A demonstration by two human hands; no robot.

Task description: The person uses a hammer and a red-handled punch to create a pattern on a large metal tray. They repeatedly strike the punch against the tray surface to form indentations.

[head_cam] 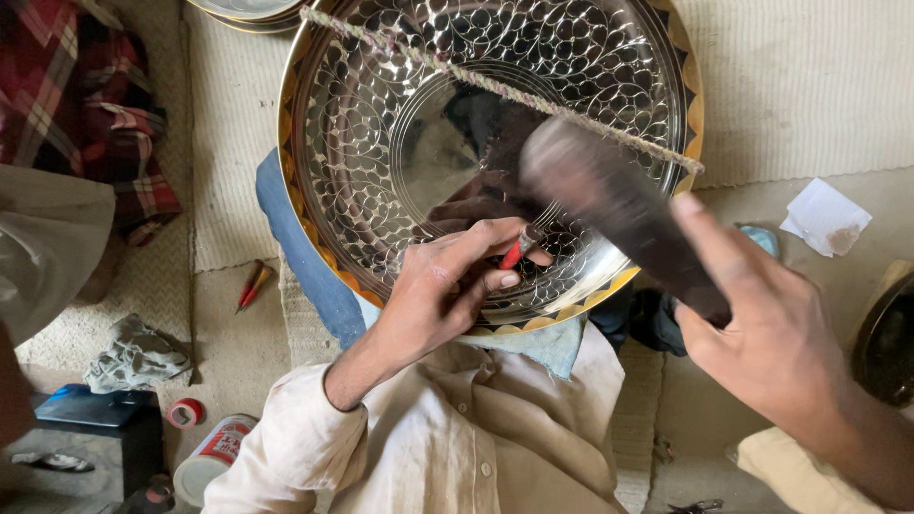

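Fingers [495, 249] of the left hand [443, 286] pinch a small red-handled chisel [519, 249] against the inner face of a large engraved brass plate [381, 133], which stands tilted on its lower rim against the person's lap. Its tip points up and to the right, the short shaft lying along that diagonal; the exact point of contact is lost among the reflections. The right hand [771, 343] wraps closed around the handle of a dark mallet [609, 205], whose long axis runs from the lower right up toward the plate's centre; its head is blurred and its shape cannot be made out. A twisted cord [495, 86] crosses the plate's upper half. More plates at the top edge of the mat are cut off. On the floor to the left lie two red-handled tools [252, 284], a grey rag [133, 354], a roll of red tape [185, 412] and a white can [214, 457].
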